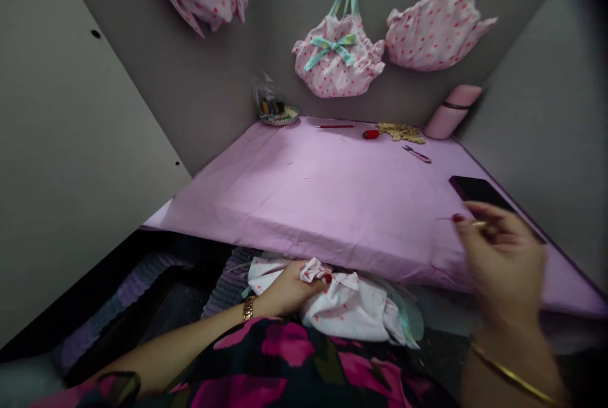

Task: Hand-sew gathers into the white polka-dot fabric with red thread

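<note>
My left hand (297, 284) is closed on a white cloth garment with pink-red dots (344, 310), bunching its upper edge between thumb and fingers. The garment lies over my lap, just below the table's front edge, and pale green ties (406, 332) show at its right end. Out to the right, my right hand (503, 256) is raised over the table with thumb and forefinger pinched together. A thin red thread (445, 218) sticks out from that pinch; whether a needle is there too, I cannot make out.
The pink-covered table (304, 199) carries a phone (479, 189), thread snips (418, 154), a red thread spool (371, 134), a beige braided piece (401, 133), a red pencil (335, 126), a pink bottle (453, 113) and a small basket (280, 116). Dotted garments (339, 63) hang on grey walls.
</note>
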The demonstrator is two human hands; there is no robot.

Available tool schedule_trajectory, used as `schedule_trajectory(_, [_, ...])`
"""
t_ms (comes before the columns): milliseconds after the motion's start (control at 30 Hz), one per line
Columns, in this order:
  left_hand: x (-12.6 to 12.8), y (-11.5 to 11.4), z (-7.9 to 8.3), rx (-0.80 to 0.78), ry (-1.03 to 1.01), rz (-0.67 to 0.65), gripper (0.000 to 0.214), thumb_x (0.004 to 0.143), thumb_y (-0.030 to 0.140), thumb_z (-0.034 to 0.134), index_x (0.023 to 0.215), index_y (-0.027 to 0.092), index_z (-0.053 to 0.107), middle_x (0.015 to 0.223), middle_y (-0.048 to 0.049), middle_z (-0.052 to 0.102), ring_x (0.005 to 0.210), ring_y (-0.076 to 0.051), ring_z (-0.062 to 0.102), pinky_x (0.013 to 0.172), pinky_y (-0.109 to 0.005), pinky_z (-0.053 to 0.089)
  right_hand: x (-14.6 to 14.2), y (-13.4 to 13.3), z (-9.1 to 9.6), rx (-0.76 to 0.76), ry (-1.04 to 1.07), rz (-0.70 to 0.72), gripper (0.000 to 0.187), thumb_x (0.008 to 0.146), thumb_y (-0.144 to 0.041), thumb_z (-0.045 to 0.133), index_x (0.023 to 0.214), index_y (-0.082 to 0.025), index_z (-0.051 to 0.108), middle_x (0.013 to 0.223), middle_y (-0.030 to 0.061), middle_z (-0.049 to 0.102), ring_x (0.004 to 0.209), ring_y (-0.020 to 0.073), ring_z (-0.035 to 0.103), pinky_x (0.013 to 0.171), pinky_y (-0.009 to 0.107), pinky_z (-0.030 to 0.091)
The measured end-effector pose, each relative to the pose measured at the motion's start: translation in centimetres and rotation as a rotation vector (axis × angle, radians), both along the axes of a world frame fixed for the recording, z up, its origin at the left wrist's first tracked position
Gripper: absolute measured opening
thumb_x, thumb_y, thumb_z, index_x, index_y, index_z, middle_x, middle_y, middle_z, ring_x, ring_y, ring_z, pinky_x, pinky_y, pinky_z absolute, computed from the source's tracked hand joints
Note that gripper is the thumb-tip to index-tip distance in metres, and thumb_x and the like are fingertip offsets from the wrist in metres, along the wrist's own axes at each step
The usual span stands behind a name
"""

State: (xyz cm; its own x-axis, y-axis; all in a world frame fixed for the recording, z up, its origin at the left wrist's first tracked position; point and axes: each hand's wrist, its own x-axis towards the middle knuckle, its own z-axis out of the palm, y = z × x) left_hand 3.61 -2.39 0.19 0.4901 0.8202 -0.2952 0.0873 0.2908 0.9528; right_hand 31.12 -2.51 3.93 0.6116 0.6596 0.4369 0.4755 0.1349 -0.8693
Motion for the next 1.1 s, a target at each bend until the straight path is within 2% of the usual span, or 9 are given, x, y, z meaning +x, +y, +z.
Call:
schedule_trajectory(67, [-0.2, 0.0, -0.1, 0.014, -0.033, 0.005, 0.013, 0.066, 0.026, 0.062, 0.067, 0.014, 0.057, 0.065, 0.0018, 0.055, 0.063, -0.012, 0.047, 0.063, -0.023, 0.036, -2.5, -0.7, -1.3, -0.13, -0.029, 0.327, 0.014, 0.072, -0.028, 0.062, 0.084, -0.019, 0.065, 0.07, 0.0012, 0.058, 0.064, 0.0132, 0.053, 0.059, 0.025, 0.04])
schedule_trajectory(167, [-0.4, 0.0, -0.4, 0.018, -0.063, 0.026, 0.018, 0.068, 0.031, 0.062, 0.07, 0.014, 0.058, 0.067, -0.0001, 0.058, 0.066, -0.013, 0.049, 0.065, -0.024, 0.037, -5.1, -2.2, -2.9, -0.399, -0.116, 0.747, 0.012, 0.072, -0.029, 0.063, 0.079, -0.02, 0.068, 0.074, 0.004, 0.065, 0.069, 0.0188, 0.059, 0.061, 0.028, 0.045])
schedule_trajectory(233, [-0.4, 0.0, -0.7, -0.007, -0.067, 0.041, 0.021, 0.066, 0.034, 0.064, 0.07, 0.014, 0.059, 0.067, -0.0002, 0.058, 0.066, -0.013, 0.05, 0.066, -0.024, 0.038, -6.3, -2.9, -3.5, -0.464, -0.18, 0.873, 0.015, 0.073, -0.027, 0.062, 0.085, -0.021, 0.069, 0.081, 0.005, 0.068, 0.074, 0.0207, 0.061, 0.065, 0.029, 0.046])
schedule_trajectory(300, [-0.3, 0.0, -0.9, -0.034, -0.082, 0.049, 0.025, 0.063, 0.037, 0.066, 0.071, 0.014, 0.059, 0.068, -0.0002, 0.059, 0.066, -0.014, 0.051, 0.066, -0.024, 0.038, -7.2, -3.2, -3.7, -0.464, -0.237, 0.943, 0.017, 0.074, -0.024, 0.06, 0.09, -0.021, 0.068, 0.086, 0.005, 0.068, 0.076, 0.0204, 0.061, 0.066, 0.029, 0.045])
schedule_trajectory(400, [-0.3, -0.1, -0.9, -0.079, -0.112, 0.11, 0.028, 0.061, 0.038, 0.067, 0.073, 0.014, 0.06, 0.07, -0.0006, 0.06, 0.067, -0.014, 0.052, 0.065, -0.024, 0.039, -7.7, -3.0, -3.8, -0.485, -0.312, 0.982, 0.014, 0.078, -0.023, 0.055, 0.076, -0.02, 0.069, 0.071, 0.003, 0.065, 0.064, 0.0169, 0.058, 0.057, 0.025, 0.042])
schedule_trajectory(467, [-0.3, -0.1, -0.9, -0.106, -0.11, 0.18, 0.03, 0.059, 0.039, 0.069, 0.072, 0.014, 0.058, 0.07, -0.0009, 0.059, 0.067, -0.014, 0.052, 0.064, -0.024, 0.039, -7.3, -2.8, -3.8, -0.496, -0.308, 0.969, 0.02, 0.079, -0.024, 0.052, 0.066, -0.019, 0.066, 0.063, 0.0018, 0.061, 0.059, 0.0157, 0.055, 0.054, 0.024, 0.039])
schedule_trajectory(600, [-0.5, -0.1, -1.1, -0.131, -0.086, 0.263, 0.032, 0.059, 0.042, 0.068, 0.07, 0.015, 0.054, 0.067, -0.0008, 0.057, 0.064, -0.014, 0.051, 0.062, -0.025, 0.039, -5.3, -2.8, -4.0, -0.505, -0.226, 0.932, 0.021, 0.08, -0.029, 0.052, 0.067, -0.018, 0.064, 0.063, 0.0013, 0.059, 0.059, 0.0152, 0.053, 0.055, 0.024, 0.038])
schedule_trajectory(767, [-0.2, -0.1, -1.2, -0.171, -0.064, 0.274, 0.033, 0.059, 0.043, 0.068, 0.071, 0.015, 0.053, 0.065, -0.0006, 0.057, 0.064, -0.015, 0.053, 0.061, -0.026, 0.04, -3.5, -3.5, -4.5, -0.526, -0.19, 0.86, 0.028, 0.082, -0.036, 0.051, 0.064, -0.016, 0.059, 0.059, 0.001, 0.055, 0.056, 0.0142, 0.05, 0.053, 0.023, 0.036])
schedule_trajectory(1100, [0.0, -0.2, -1.9, -0.19, -0.177, 0.254, 0.027, 0.063, 0.036, 0.067, 0.075, 0.014, 0.056, 0.066, -0.0001, 0.058, 0.064, -0.015, 0.054, 0.063, -0.026, 0.041, -3.3, -3.7, -5.4, -0.504, -0.234, 0.796, 0.03, 0.083, -0.036, 0.048, 0.062, -0.016, 0.055, 0.057, 0.0001, 0.052, 0.055, 0.0138, 0.047, 0.051, 0.023, 0.035])
